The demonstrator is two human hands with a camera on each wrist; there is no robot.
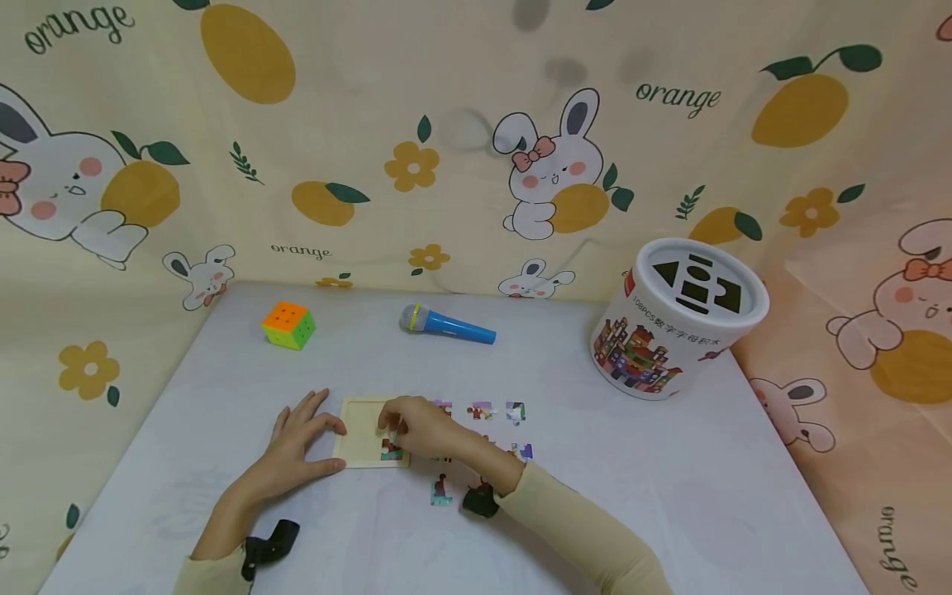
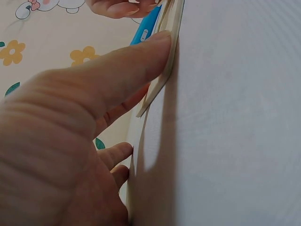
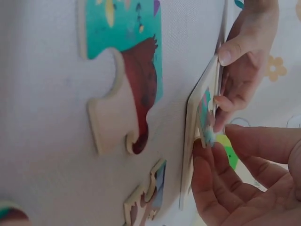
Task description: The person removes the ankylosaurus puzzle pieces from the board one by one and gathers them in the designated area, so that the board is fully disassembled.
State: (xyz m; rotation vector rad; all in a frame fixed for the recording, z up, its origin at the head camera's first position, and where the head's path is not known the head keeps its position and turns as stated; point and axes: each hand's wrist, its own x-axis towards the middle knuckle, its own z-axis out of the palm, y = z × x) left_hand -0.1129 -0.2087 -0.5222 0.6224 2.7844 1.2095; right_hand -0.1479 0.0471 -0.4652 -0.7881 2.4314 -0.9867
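A shallow wooden puzzle tray lies on the table. My left hand rests at its left side, fingers spread, thumb pressing along the rim. At the tray's lower right corner is a picture puzzle piece, teal and brown. My right hand reaches over the tray from the right and pinches the puzzle piece at its near end between thumb and fingertips. The right hand covers part of the tray and some loose pieces. More loose puzzle pieces lie right of the tray.
Behind the tray lie a Rubik's cube and a blue toy microphone. A large white block bucket with a slotted lid stands at the back right. A printed cloth hangs behind the table.
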